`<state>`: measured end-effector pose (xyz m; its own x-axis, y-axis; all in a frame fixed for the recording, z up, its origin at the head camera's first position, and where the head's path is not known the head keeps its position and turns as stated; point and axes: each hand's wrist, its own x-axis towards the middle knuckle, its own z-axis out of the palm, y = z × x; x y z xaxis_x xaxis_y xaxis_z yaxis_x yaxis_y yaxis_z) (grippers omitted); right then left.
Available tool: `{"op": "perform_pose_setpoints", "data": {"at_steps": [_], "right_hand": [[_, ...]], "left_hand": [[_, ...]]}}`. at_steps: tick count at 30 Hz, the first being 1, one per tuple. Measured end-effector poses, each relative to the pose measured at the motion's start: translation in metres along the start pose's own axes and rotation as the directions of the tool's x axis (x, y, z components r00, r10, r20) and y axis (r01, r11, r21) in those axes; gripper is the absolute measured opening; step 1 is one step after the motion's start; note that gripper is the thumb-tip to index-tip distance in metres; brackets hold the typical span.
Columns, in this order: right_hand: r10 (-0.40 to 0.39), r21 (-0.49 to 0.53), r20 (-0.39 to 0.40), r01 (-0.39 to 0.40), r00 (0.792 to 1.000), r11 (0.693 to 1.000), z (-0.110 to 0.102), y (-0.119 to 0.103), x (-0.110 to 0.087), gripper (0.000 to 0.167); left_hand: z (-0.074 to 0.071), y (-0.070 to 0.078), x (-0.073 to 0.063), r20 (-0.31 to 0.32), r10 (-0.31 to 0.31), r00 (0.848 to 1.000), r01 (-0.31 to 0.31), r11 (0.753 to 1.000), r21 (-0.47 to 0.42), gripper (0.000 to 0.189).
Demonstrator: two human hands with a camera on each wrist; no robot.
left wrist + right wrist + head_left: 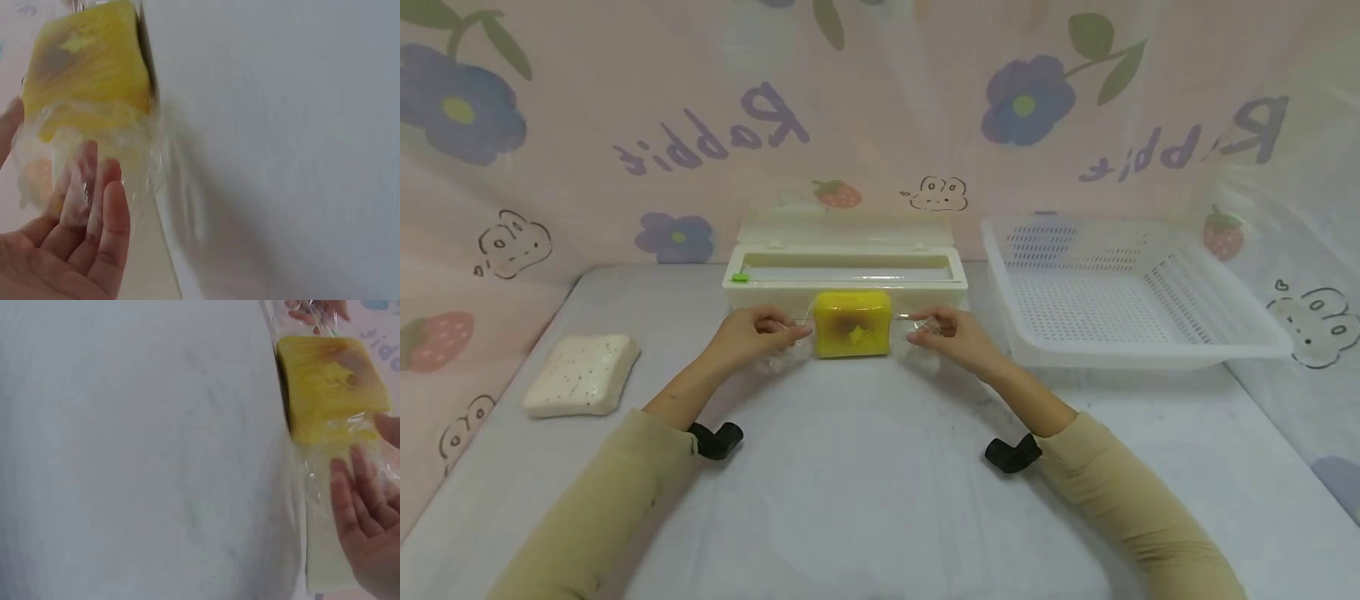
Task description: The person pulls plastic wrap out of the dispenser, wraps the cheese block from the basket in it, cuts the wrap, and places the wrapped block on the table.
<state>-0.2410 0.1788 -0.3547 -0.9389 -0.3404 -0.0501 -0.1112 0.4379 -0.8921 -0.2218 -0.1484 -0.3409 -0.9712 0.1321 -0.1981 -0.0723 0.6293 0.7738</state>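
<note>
In the head view, a yellow sponge [852,324] was seen on the grey table [865,492], just in front of the open white wrap dispenser [844,279]. A sheet of clear film [790,342] was stretched over the sponge. The left hand [752,333] was placed just left of the sponge and the right hand [951,333] just right of it, each pinching an edge of the film with curled fingers. A white perforated basket [1120,296] was set to the right of the dispenser, well apart from the sponge, and a pale speckled sponge [582,375] lay far to the left of it. Nothing was found between the hands and the sponge.

In the left wrist view, the film [94,162] was seen crumpled over the left fingers [109,212], with the sponge [87,69] just beyond them.

In the right wrist view, the film [331,487] was held across the right fingers [356,500], beside the sponge [331,384]; the other hand's fingertips [312,312] were glimpsed past the sponge.
</note>
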Motion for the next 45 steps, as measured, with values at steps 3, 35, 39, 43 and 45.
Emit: {"op": "perform_pose_setpoints", "data": {"at_steps": [3, 35, 39, 43, 45], "right_hand": [[-0.005, 0.174, -0.045, 0.013, 0.999, 0.985, -0.004, 0.006, 0.000, 0.040], [0.232, 0.159, -0.115, -0.213, 0.966, 0.964, -0.002, 0.002, 0.011, 0.060], [0.245, 0.135, -0.136, -0.227, 0.960, 0.965, -0.005, -0.002, 0.011, 0.059], [0.283, 0.135, -0.106, -0.268, 0.953, 0.954, -0.005, -0.003, 0.012, 0.058], [0.293, 0.129, -0.080, -0.282, 0.953, 0.951, -0.005, -0.003, 0.011, 0.058]], "left_hand": [[-0.010, -0.006, -0.006, 0.072, 0.025, 0.997, -0.021, 0.998, -0.055, 0.060], [0.000, -0.014, -0.005, -0.209, 0.108, 0.972, -0.122, 0.991, -0.052, 0.049], [-0.003, -0.009, -0.005, -0.214, 0.071, 0.974, -0.083, 0.995, -0.049, 0.049], [-0.008, -0.008, -0.006, -0.176, -0.031, 0.984, 0.016, 0.996, -0.084, 0.051], [-0.010, -0.008, -0.007, -0.155, -0.080, 0.985, 0.065, 0.993, -0.100, 0.053]]}}
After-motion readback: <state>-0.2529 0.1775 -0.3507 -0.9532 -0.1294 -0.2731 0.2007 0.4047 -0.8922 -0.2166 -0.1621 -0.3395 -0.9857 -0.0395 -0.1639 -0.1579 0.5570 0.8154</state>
